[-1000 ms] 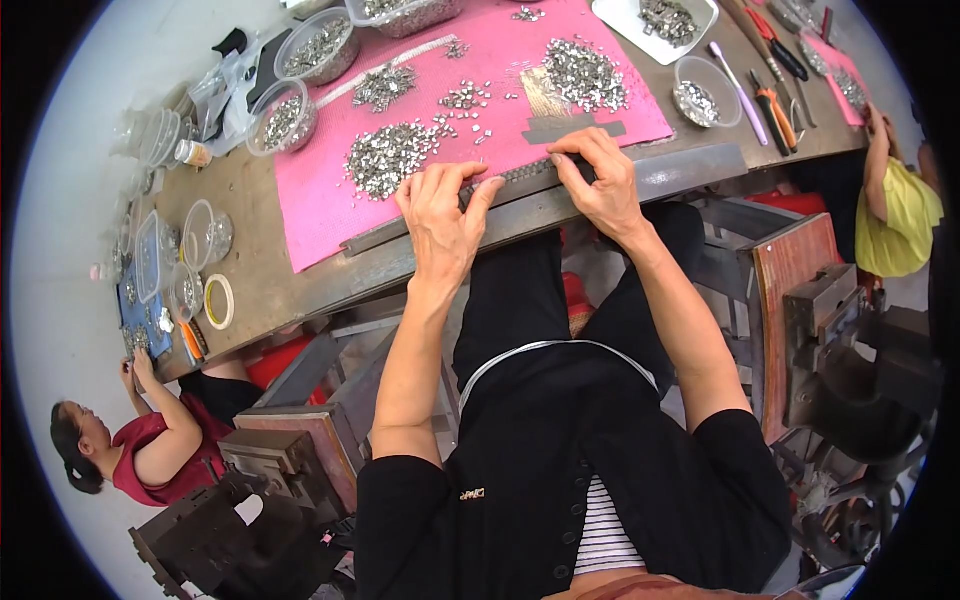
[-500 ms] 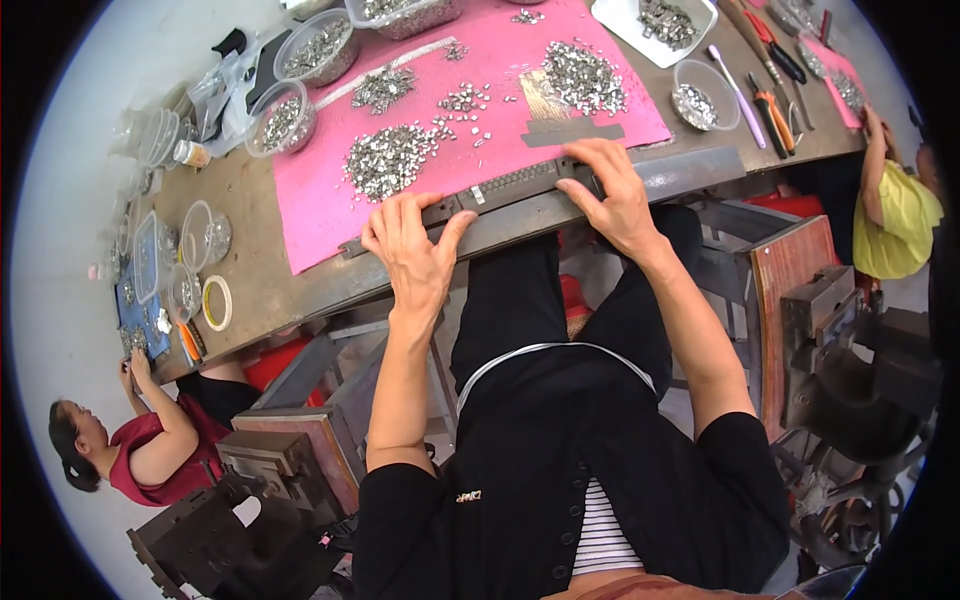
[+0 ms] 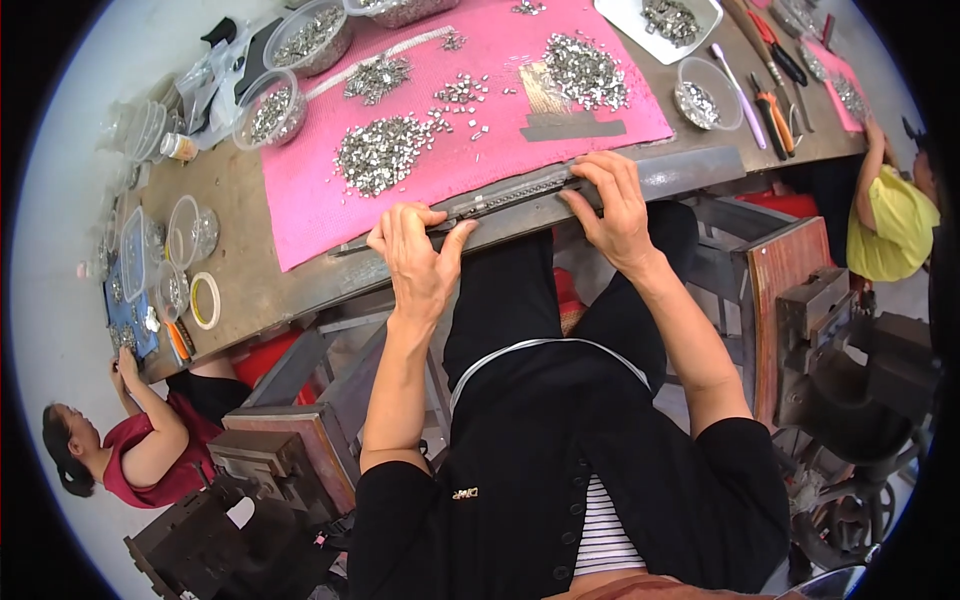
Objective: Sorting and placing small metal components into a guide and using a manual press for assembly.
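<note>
A long dark metal bar (image 3: 516,198) lies along the front edge of the bench, with a row of small notches or metal bits along its middle. My left hand (image 3: 416,256) grips its left part, thumb on the near side and fingers curled over the far side. My right hand (image 3: 618,212) pinches its right part the same way. The bar is turned on edge, so only a narrow face shows. Just beyond it, a pink mat (image 3: 310,215) carries heaps of small silvery metal pieces (image 3: 382,155), with another pile (image 3: 585,72) at the right.
Tubs of metal pieces (image 3: 272,112) line the far left. At the right are a round tub (image 3: 706,96), a white tray (image 3: 650,40), a purple toothbrush (image 3: 738,95) and orange-handled pliers (image 3: 775,118). One person (image 3: 150,450) works at left, another (image 3: 890,225) at right.
Both hands have tilted the bar, so its broad face with the row and light patch has turned out of view. The grip stays on both ends.
</note>
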A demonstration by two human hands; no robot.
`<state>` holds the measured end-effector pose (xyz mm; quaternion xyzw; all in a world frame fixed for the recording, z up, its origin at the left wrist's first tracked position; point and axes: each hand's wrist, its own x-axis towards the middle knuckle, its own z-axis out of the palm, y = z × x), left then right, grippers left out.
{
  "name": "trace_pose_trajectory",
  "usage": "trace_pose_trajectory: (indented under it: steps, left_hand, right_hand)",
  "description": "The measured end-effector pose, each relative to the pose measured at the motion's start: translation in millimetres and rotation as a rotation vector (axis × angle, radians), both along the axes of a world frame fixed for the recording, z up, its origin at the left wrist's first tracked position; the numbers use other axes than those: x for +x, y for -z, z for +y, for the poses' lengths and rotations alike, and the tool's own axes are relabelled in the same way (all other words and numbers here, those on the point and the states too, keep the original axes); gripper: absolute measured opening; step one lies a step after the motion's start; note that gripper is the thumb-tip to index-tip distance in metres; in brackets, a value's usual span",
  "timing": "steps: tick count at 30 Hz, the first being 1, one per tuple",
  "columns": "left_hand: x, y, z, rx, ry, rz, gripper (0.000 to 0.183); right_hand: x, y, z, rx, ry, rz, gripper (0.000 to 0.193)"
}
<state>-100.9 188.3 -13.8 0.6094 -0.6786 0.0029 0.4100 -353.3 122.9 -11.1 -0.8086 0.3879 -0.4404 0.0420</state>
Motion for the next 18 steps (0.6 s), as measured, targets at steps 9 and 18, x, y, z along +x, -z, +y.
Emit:
trace_pose_trajectory:
  steps: [9,18]
  left_hand:
    - [9,-18,-11,0.113,0.021,0.015,0.04]
    - [14,-33,-77,0.066,0.156,-0.118,0.014]
  right_hand:
    - [-7,-32,-18,0.149,-0.118,0.138,0.034]
    - [41,-27,-86,0.103,-0.291,0.183,0.014]
